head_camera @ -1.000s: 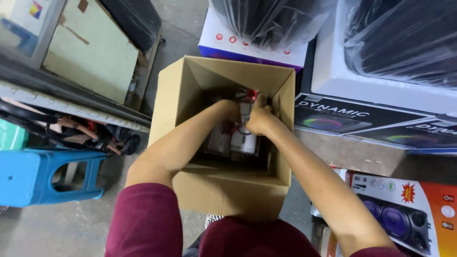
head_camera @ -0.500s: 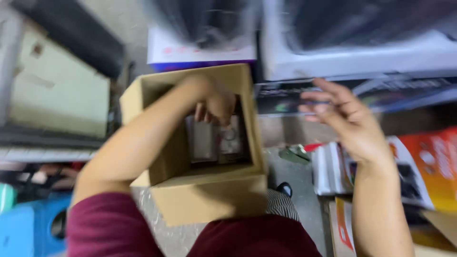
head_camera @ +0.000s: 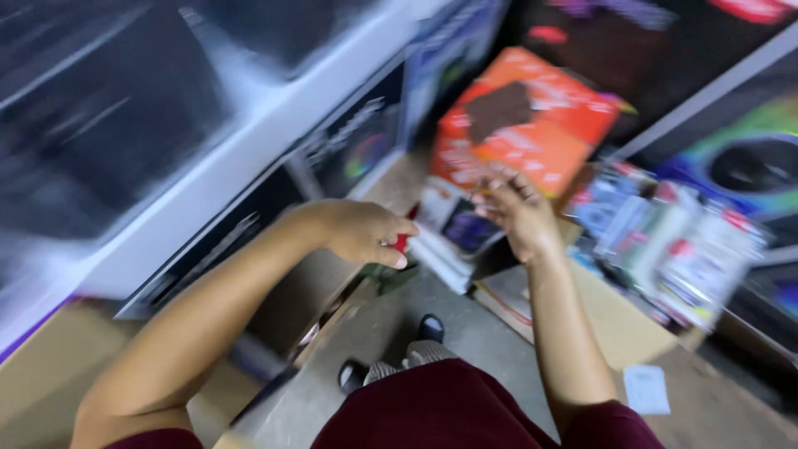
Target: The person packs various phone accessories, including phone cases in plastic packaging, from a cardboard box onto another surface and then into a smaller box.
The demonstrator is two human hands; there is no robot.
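Grey concrete floor runs between stacked retail cartons, and the whole view is smeared by motion blur, so fine detail is unreliable. Left hand: the grip is curled closed around a small red object, of which only a sliver shows between thumb and fingers; its kind cannot be told. Right hand: fingers spread and empty, hovering just above a low stack of flat white-edged boxes with dark printed fronts that lies on the floor. Status, as a judgement: one small item is already in hand, the spread hand appears to be reaching for the flat boxes, and nothing has been taken from that stack by it yet. Count of visible items: two hands; one red object; one orange carton with a dark picture panel leaning behind the stack; one cluster of plastic blister packs in white, red and green to the right, number not resolvable; one small white paper slip on the floor; two dark shoes below maroon trousers. Large white and black printed cartons line the left side; their count cannot be told through the blur.
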